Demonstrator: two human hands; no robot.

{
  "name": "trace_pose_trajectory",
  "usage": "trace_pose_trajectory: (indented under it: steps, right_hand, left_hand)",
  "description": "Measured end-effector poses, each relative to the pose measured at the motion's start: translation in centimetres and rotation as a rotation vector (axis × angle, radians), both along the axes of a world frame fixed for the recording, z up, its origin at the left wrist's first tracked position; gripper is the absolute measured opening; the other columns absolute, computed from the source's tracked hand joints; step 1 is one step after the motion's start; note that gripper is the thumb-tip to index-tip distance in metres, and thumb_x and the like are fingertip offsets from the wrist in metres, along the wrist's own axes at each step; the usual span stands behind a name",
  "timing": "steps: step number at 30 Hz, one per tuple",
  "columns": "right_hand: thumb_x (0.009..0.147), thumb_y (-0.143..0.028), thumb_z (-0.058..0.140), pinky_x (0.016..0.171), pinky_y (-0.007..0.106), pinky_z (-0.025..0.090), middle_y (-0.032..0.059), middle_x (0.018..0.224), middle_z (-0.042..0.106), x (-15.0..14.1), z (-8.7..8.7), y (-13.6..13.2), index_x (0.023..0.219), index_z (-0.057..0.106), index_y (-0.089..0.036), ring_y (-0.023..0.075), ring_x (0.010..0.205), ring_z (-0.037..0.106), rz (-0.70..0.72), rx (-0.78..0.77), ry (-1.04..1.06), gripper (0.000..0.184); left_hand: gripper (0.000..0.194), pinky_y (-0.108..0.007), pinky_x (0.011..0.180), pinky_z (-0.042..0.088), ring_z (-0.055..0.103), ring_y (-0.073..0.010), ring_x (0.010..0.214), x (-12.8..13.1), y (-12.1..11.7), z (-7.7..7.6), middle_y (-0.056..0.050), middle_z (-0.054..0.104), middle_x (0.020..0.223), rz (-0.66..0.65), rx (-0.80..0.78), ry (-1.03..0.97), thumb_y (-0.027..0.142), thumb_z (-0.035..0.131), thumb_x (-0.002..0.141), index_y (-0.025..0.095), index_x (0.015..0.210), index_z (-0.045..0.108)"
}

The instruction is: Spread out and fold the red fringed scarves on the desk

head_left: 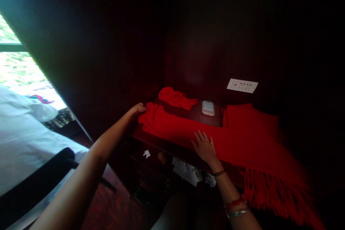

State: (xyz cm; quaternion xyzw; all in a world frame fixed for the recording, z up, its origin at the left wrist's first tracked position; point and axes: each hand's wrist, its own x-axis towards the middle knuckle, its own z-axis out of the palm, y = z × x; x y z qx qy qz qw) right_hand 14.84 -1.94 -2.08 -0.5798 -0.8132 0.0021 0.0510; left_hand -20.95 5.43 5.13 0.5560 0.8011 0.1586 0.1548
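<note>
A long red fringed scarf (172, 125) lies stretched across a dark desk, its fringe hanging over the front edge at the right. At the scarf's left end my left hand (138, 108) is closed on the bunched edge; its fingertips are partly hidden. My right hand (205, 147) rests flat on the middle of the scarf, palm down and fingers spread. Behind the scarf lies a crumpled red cloth (178, 99). A phone (208, 108) with a lit, blurred screen is beside that cloth. More red fabric (250, 116) is spread at the back right.
A white socket panel (242, 85) is set in the dark back wall. Below the desktop, a shelf holds white papers (185, 170) and a small brownish item (162, 157). At the left stand a black chair (40, 176) and a bed with white sheets (24, 133) near a bright window.
</note>
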Motion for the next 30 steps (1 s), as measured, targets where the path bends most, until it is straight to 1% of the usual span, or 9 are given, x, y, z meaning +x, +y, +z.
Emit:
trace_pose_trajectory:
  steps: [3, 8, 10, 13, 16, 21, 23, 27, 30]
  right_hand:
    - [0.083, -0.048, 0.017, 0.097, 0.045, 0.008, 0.0035, 0.137, 0.021, 0.0, 0.1, -0.1, 0.129, 0.027, -0.021, 0.0229, 0.124, 0.015, 0.002, 0.009, 0.005, 0.055]
    - [0.083, -0.046, 0.021, 0.097, 0.046, 0.010, 0.0047, 0.136, 0.023, 0.0, 0.1, -0.1, 0.128, 0.029, -0.020, 0.0232, 0.124, 0.017, 0.019, 0.033, 0.021, 0.053]
    - [0.083, -0.045, 0.021, 0.097, 0.046, 0.011, 0.0047, 0.136, 0.024, 0.1, 0.1, -0.1, 0.128, 0.030, -0.020, 0.0232, 0.123, 0.017, 0.025, 0.034, 0.027, 0.052]
    - [0.084, -0.045, 0.022, 0.096, 0.046, 0.012, 0.0044, 0.135, 0.025, 0.1, 0.1, -0.1, 0.128, 0.030, -0.020, 0.0236, 0.123, 0.018, 0.021, 0.038, 0.037, 0.051]
    - [0.084, -0.044, 0.023, 0.096, 0.046, 0.012, 0.0046, 0.135, 0.026, 0.1, 0.0, -0.1, 0.128, 0.031, -0.020, 0.0238, 0.123, 0.020, 0.021, 0.044, 0.038, 0.051]
    - [0.084, -0.043, 0.025, 0.096, 0.047, 0.013, 0.0052, 0.135, 0.026, 0.0, 0.1, -0.1, 0.127, 0.033, -0.019, 0.0245, 0.122, 0.021, 0.023, 0.055, 0.035, 0.050]
    - [0.084, -0.043, 0.025, 0.096, 0.047, 0.014, 0.0053, 0.134, 0.027, 0.0, 0.1, -0.2, 0.127, 0.033, -0.019, 0.0247, 0.122, 0.021, 0.023, 0.056, 0.039, 0.050]
    - [0.084, -0.043, 0.024, 0.096, 0.047, 0.013, 0.0057, 0.134, 0.028, 0.0, 0.0, -0.2, 0.126, 0.034, -0.019, 0.0247, 0.122, 0.021, 0.018, 0.076, 0.055, 0.050]
    - [0.084, -0.044, 0.023, 0.096, 0.047, 0.012, 0.0060, 0.134, 0.028, 0.0, -0.1, -0.2, 0.126, 0.033, -0.020, 0.0245, 0.122, 0.020, 0.023, 0.071, 0.057, 0.050]
  left_hand:
    - [0.032, -0.021, 0.059, 0.048, 0.060, -0.0155, 0.073, 0.6, 0.0, 2.0, -0.005, 0.063, 0.085, -0.040, 0.010, -0.116, 0.021, 0.050, 0.071, 0.013, 0.103, 0.052]
    - [0.049, -0.023, 0.062, 0.049, 0.060, -0.0147, 0.070, 0.4, 0.5, 7.2, -0.005, 0.062, 0.089, -0.100, 0.083, -0.427, 0.026, 0.064, 0.062, 0.016, 0.107, 0.049]
    - [0.047, -0.025, 0.065, 0.048, 0.059, -0.0164, 0.073, 0.3, 0.4, 9.0, -0.006, 0.061, 0.091, -0.033, 0.219, -0.280, 0.024, 0.063, 0.062, 0.017, 0.107, 0.050]
    - [0.036, -0.035, 0.073, 0.044, 0.054, -0.0249, 0.090, 0.8, 0.1, 10.2, -0.011, 0.057, 0.099, 0.112, 0.357, 0.277, 0.025, 0.054, 0.072, 0.016, 0.106, 0.050]
    - [0.032, -0.042, 0.079, 0.037, 0.043, -0.0307, 0.104, 1.9, -0.2, 9.5, -0.017, 0.051, 0.107, 0.149, 0.303, 0.594, 0.027, 0.043, 0.079, 0.011, 0.106, 0.050]
    - [0.053, -0.033, 0.073, 0.041, 0.051, -0.0287, 0.093, 2.6, -0.3, 7.5, -0.016, 0.054, 0.103, 0.080, 0.004, 0.523, 0.047, 0.058, 0.064, 0.012, 0.103, 0.055]
    - [0.054, -0.035, 0.075, 0.040, 0.050, -0.0286, 0.094, 2.9, -0.4, 6.5, -0.015, 0.053, 0.104, 0.017, -0.024, 0.565, 0.048, 0.060, 0.063, 0.014, 0.104, 0.055]
    - [0.041, -0.047, 0.089, 0.025, 0.033, -0.0325, 0.112, 5.2, -1.6, 2.8, -0.017, 0.039, 0.122, -0.156, 0.143, 0.780, 0.036, 0.048, 0.077, 0.016, 0.113, 0.050]
    - [0.046, -0.050, 0.093, 0.015, 0.016, -0.0321, 0.122, 8.1, -2.6, -1.1, -0.014, 0.023, 0.134, -0.451, 0.178, 0.743, 0.040, 0.043, 0.080, 0.021, 0.122, 0.041]
